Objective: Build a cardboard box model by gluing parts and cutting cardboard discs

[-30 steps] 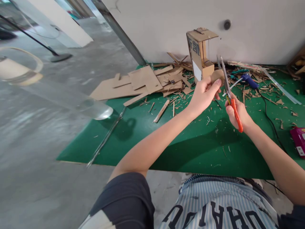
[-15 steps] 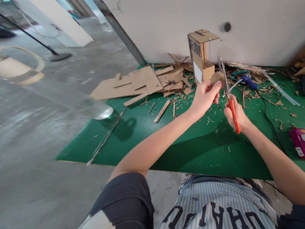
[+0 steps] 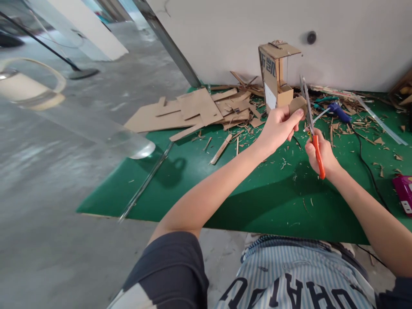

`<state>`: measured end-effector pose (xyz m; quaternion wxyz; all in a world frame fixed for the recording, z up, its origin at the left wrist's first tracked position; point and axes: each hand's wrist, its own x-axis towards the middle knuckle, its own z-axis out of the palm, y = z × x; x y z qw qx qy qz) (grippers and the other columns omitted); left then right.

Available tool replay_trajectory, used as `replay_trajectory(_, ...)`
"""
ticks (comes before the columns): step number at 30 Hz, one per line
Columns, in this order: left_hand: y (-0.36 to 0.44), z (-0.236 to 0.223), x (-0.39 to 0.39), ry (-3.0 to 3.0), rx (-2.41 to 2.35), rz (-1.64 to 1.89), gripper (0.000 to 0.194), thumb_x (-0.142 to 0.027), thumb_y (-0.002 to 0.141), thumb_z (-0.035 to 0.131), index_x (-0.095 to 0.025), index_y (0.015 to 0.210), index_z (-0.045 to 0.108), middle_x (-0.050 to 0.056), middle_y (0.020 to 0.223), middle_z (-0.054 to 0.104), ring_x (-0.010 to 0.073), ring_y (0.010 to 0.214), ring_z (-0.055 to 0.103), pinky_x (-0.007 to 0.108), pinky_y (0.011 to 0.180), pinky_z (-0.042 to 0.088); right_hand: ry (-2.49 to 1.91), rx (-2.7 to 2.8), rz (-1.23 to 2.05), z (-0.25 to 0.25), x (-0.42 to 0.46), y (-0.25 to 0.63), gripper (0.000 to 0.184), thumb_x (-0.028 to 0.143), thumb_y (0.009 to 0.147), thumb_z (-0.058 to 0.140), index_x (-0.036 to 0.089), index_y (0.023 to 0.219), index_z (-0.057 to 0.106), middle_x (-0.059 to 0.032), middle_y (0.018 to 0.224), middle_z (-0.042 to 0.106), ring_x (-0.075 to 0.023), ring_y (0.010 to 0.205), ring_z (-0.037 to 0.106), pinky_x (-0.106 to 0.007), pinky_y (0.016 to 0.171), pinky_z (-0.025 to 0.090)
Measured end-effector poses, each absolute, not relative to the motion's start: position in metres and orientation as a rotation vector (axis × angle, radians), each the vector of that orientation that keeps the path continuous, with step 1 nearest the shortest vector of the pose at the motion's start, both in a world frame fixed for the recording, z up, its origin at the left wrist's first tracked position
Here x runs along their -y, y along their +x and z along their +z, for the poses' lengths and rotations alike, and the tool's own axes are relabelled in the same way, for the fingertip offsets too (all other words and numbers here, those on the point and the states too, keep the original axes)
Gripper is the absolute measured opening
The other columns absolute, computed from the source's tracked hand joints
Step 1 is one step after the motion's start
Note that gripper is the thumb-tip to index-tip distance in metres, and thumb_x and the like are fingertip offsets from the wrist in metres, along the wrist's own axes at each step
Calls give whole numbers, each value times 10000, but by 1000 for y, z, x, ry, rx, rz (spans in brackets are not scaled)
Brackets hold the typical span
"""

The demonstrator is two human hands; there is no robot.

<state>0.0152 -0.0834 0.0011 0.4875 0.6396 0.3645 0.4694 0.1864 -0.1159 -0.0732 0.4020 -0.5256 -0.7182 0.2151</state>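
My left hand (image 3: 277, 127) is closed on a small rounded piece of brown cardboard (image 3: 297, 104), pinched between thumb and fingers above the green mat (image 3: 193, 180). My right hand (image 3: 322, 153) grips orange-handled scissors (image 3: 311, 124), blades pointing up and touching the right edge of that cardboard piece. Just behind the hands a tall open cardboard model (image 3: 276, 73) stands upright near the white wall.
Flat cardboard sheets and strips (image 3: 199, 109) lie at the mat's back left, and scraps litter the back right. A blue glue gun (image 3: 337, 111) with a black cord (image 3: 367, 159) lies to the right. A magenta object (image 3: 404, 193) sits at the right edge. A clear tube (image 3: 96, 128) slants across the left.
Both hands with the cardboard piece and scissors have stayed together, shifting slightly right in the picture as the view moved. The scissor blades look closer together than a second ago.
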Motion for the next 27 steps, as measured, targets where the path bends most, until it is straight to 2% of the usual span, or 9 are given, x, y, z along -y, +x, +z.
replay_trajectory(4,16,1,83,1583,-874,1133,311,-344,1027,552,-190,757,554,-54,598,516,29,398,395,225,403,315,-1304,1825,543,-75,117,187,873,853,846,410,140,1342,500,-18,736,573,-196,606,536,-395,621,455)
replay_trajectory(11,16,-1,84,1669,-849,1118,377,-443,1010,572,-203,723,531,-42,596,524,41,400,420,242,415,339,-1185,1861,580,-77,122,189,900,873,850,382,186,1433,389,-16,774,518,-207,628,486,-399,580,457)
replay_trajectory(22,11,3,84,1715,-866,1073,386,-459,1015,560,-196,736,518,-51,576,490,35,408,416,247,451,341,-1267,1826,607,-73,119,189,845,849,852,411,193,1384,466,-30,817,576,-200,665,548,-398,641,469)
replay_trajectory(27,8,7,83,1732,-857,1033,420,-535,1001,555,-204,747,508,-52,555,472,50,410,425,248,447,341,-1279,1816,594,-75,116,190,862,872,832,429,188,1353,497,-22,784,584,-210,678,568,-406,668,478)
